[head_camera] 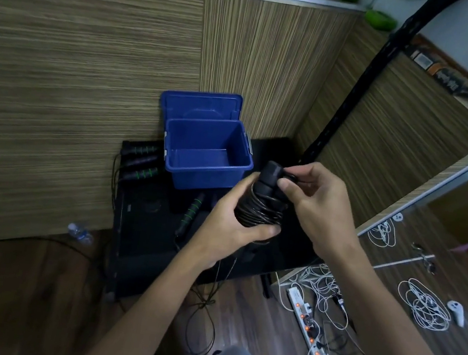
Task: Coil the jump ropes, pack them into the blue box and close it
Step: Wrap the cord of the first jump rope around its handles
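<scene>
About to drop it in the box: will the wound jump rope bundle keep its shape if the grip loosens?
Probably not: the jump rope bundle is thin cord wound over handles, apparently held only by the left hand and right hand. A loose tail dangles, so it looks floppy and could snag.

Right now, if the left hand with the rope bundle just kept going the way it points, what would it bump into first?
Probably the open blue plastic box: the left hand points up and away with the coiled black jump rope, and the box's near right corner lies just beyond, though depth is unclear.
</scene>
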